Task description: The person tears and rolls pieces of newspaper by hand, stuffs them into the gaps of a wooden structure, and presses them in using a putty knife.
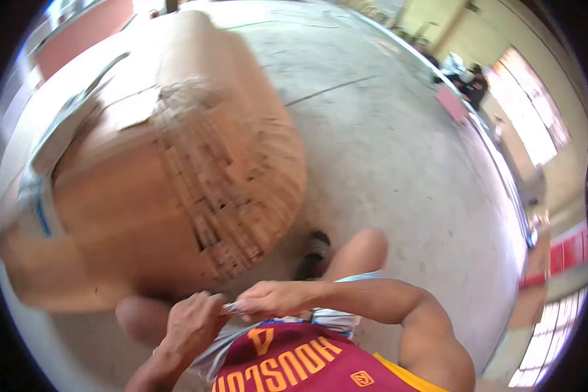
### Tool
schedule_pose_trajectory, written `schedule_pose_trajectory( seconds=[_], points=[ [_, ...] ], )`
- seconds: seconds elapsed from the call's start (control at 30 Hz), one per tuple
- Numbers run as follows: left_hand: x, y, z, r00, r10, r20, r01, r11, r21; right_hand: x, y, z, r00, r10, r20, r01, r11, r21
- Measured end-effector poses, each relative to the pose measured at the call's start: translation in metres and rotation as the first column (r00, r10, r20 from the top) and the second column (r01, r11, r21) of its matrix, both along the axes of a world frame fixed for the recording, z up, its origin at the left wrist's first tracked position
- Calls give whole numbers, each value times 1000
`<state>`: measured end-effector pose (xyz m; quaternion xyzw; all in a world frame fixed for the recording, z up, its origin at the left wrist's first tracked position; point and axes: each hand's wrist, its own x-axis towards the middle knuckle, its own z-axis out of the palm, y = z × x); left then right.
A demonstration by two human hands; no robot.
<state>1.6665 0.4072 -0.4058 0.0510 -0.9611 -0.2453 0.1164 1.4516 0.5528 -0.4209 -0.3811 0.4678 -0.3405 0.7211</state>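
Note:
My left hand [195, 319] and my right hand [271, 299] are closed close together in front of my lap. A short, whitish, shiny strip [230, 308] shows between them, gripped from both sides. It looks like twisted plastic or cord, but blur hides its exact kind. Just beyond my hands lies a large brown bundle [124, 202], wrapped in a smooth sheet. Its near right side shows many thin, stacked layers [222, 196] with ragged edges.
A greyish strap-like band [65, 127] lies over the bundle's left side. Grey concrete floor [385, 144] extends to the right. My knee [366, 251] and a dark shoe [317, 248] are near the bundle. A person in dark clothes [475, 88] is by the far wall.

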Motion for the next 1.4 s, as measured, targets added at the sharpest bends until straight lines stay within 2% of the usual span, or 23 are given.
schedule_pose_trajectory(
  seconds=[0.03,0.1,0.2,0.3,0.33,0.43,0.47,0.53,0.63,0.67,0.77,0.87,0.9,0.97,1.1,1.17,1.23,1.27,1.3,1.33,1.37,1.4],
  points=[
    [2,-5,-8,1000,19,2,-19,1000,17,1,-4,-10,996,-4,-85,-7,991,-132],
    [2,-5,-14,999,49,8,-49,998,43,-9,-3,25,928,-47,-369,-66,955,-288],
    [-1,2,-18,996,87,-7,-86,994,63,-19,8,48,793,-99,-601,-178,906,-384],
    [-1,3,-10,997,-5,79,17,989,-145,-21,15,54,645,-58,-762,-293,902,-317],
    [-2,3,-5,993,-87,76,98,981,-167,-22,14,59,627,36,-778,-337,913,-230],
    [-5,7,7,969,-236,74,247,945,-215,-28,16,56,612,208,-763,-437,893,-107],
    [-5,6,8,963,-263,55,269,936,-227,-29,15,52,642,239,-728,-445,890,-100],
    [-7,5,5,965,-262,5,254,929,-269,-36,12,42,689,300,-660,-471,877,-93],
    [-10,4,11,970,-240,27,237,921,-308,-30,15,31,821,270,-504,-339,939,-51],
    [-11,3,16,973,-226,50,230,920,-317,-30,12,35,810,339,-479,-360,932,50],
    [-9,1,22,977,-192,94,212,933,-290,-23,14,25,924,318,-213,-318,947,34],
    [-4,5,40,946,-228,230,269,948,-168,-20,23,27,932,298,-207,-315,947,-54],
    [-1,6,41,920,-306,246,342,932,-122,-26,17,39,821,478,-312,-505,863,-9],
    [5,4,44,853,-450,263,475,879,-37,-25,24,46,758,541,-364,-603,794,-77],
    [5,4,64,822,-561,97,537,821,196,-31,20,94,643,599,-476,-701,711,-53],
    [8,10,66,854,-520,-2,508,834,214,-31,13,108,620,650,-440,-734,678,-33],
    [8,12,64,877,-474,-82,478,842,250,-38,19,104,627,488,-607,-677,727,-115],
    [9,9,60,904,-427,-8,410,864,293,-39,20,101,623,397,-674,-648,745,-160],
    [9,8,51,961,-277,25,247,891,381,-38,17,99,538,143,-831,-603,754,-260],
    [8,7,39,989,-125,73,78,883,463,-37,14,96,414,-126,-902,-570,736,-365],
    [8,10,29,990,20,139,-93,838,538,-36,12,91,263,-385,-885,-550,694,-465],
    [7,13,24,982,48,183,-163,705,690,-35,10,84,166,-470,-867,-581,664,-471]
  ],
)
